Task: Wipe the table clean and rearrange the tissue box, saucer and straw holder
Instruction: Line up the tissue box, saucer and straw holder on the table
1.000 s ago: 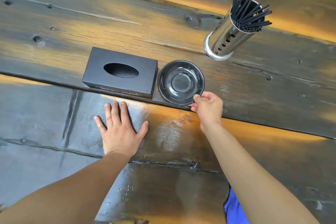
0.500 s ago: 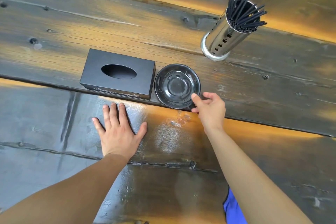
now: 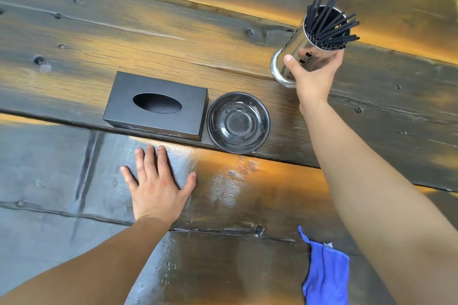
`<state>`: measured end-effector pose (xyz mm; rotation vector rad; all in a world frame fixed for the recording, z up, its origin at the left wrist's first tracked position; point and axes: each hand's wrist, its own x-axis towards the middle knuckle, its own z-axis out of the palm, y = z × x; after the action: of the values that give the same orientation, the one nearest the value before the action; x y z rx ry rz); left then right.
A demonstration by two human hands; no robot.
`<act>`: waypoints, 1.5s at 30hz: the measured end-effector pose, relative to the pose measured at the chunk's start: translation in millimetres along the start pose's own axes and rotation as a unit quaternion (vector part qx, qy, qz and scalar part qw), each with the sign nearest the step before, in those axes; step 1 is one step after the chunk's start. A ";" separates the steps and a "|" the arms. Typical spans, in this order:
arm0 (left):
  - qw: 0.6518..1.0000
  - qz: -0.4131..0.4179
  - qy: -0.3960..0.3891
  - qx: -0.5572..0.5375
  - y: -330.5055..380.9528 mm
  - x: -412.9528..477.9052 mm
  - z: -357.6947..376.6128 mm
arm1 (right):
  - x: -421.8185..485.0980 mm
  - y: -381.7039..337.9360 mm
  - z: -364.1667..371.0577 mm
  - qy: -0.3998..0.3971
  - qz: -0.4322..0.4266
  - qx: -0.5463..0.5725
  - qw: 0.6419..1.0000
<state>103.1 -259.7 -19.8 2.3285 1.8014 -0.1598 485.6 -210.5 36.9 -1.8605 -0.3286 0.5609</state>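
A black tissue box with an oval opening lies on the dark wooden table. Touching its right side is a glossy black saucer. Further back on the right stands a shiny perforated metal straw holder full of black straws. My right hand wraps around the holder's body, thumb on its left side. My left hand rests flat on the table in front of the tissue box, fingers spread, holding nothing.
A blue cloth lies on the table near the front edge, under my right forearm. The planks have grooves and knots, and the surface near the saucer looks damp and shiny.
My right hand left the saucer's rim and reached back-right to close around the straw holder. The saucer stays beside the tissue box. My left hand has not moved.
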 end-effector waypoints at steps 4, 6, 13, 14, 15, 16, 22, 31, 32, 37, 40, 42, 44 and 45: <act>1.000 -0.002 0.002 -0.007 -0.2 -0.4 0.6 | 2.7 -4.1 3.4 0.005 -0.034 0.029 0.999; 1.000 -0.002 0.002 -0.007 0.1 -0.2 0.6 | -0.2 -8.2 5.4 0.018 -0.042 0.032 0.998; 1.000 -0.003 0.004 -0.009 -1.2 -0.8 0.8 | -17.8 -3.4 -9.8 0.015 -0.064 0.052 0.996; 1.000 -0.002 0.006 -0.010 -1.3 -1.3 0.6 | -23.3 -2.5 -14.3 0.015 -0.066 0.054 0.996; 1.000 -0.002 0.007 -0.011 -0.8 -1.4 0.2 | -28.4 -0.7 -19.1 0.015 -0.066 0.050 0.996; 1.000 -0.002 0.007 -0.011 -0.3 -1.4 -0.3 | -33.6 2.7 -24.6 0.014 -0.062 0.045 0.997; 1.000 -0.003 0.004 -0.014 0.1 -2.0 -0.1 | -83.8 29.7 -61.0 -0.004 -0.052 0.057 0.997; 1.000 -0.006 0.011 -0.028 1.7 -2.0 1.5 | -132.6 51.3 -83.1 -0.029 -0.031 0.067 0.997; 0.999 -0.006 0.013 -0.031 1.8 -2.1 1.8 | -136.6 52.2 -83.0 -0.029 -0.026 0.064 0.997; 0.999 -0.007 0.020 -0.037 1.6 -2.6 2.3 | -155.5 42.6 -79.3 -0.025 -0.025 0.068 0.997; 0.999 -0.007 0.022 -0.038 1.7 -2.5 2.4 | -159.9 38.1 -78.2 -0.020 -0.024 0.056 0.998; 0.999 -0.006 0.023 -0.040 1.7 -2.4 2.9 | -160.9 36.3 -77.9 -0.018 -0.021 0.053 0.998; 0.999 -0.005 0.026 -0.041 1.6 -2.4 3.2 | -159.6 38.3 -78.3 -0.018 -0.014 0.048 0.999; 0.999 -0.005 0.027 -0.041 1.5 -2.5 3.4 | -159.3 38.8 -78.5 -0.022 -0.011 0.044 0.999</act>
<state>104.0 -263.2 -22.4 2.2890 1.8088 -0.0245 390.1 -363.8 57.4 -1.7599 -0.3483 0.5925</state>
